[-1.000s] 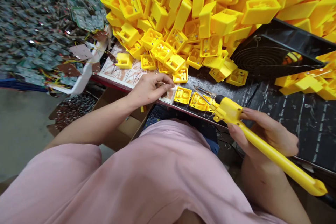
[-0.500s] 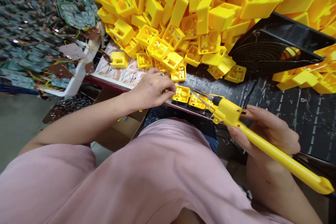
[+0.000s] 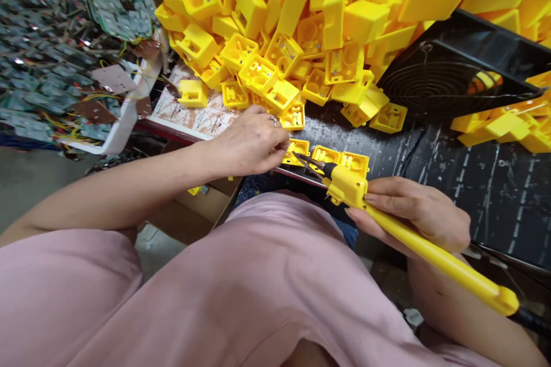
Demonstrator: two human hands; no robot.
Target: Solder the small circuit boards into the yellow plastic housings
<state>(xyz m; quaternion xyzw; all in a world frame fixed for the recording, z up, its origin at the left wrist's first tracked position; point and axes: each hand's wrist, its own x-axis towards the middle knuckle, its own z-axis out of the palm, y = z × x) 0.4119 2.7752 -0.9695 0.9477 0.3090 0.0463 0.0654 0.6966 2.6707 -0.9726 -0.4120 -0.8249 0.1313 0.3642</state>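
Note:
A yellow soldering iron with a black collar and a thin metal tip is gripped by my right hand. Its tip reaches over the leftmost of three small yellow plastic housings lined up along the bench edge. Beside that housing, my left hand has its fingers pinched together at its left side; whatever they hold is hidden. The middle housing and the right housing lie open side up, the latter behind the iron's head.
A large heap of yellow housings covers the back of the bench. A black fan stands at the right on the black bench top. At left, a white tray holds many circuit boards with wires.
My right hand has brought the soldering iron leftward, its tip going from the middle housing to the leftmost one. My left hand stays pinched at nearly the same place.

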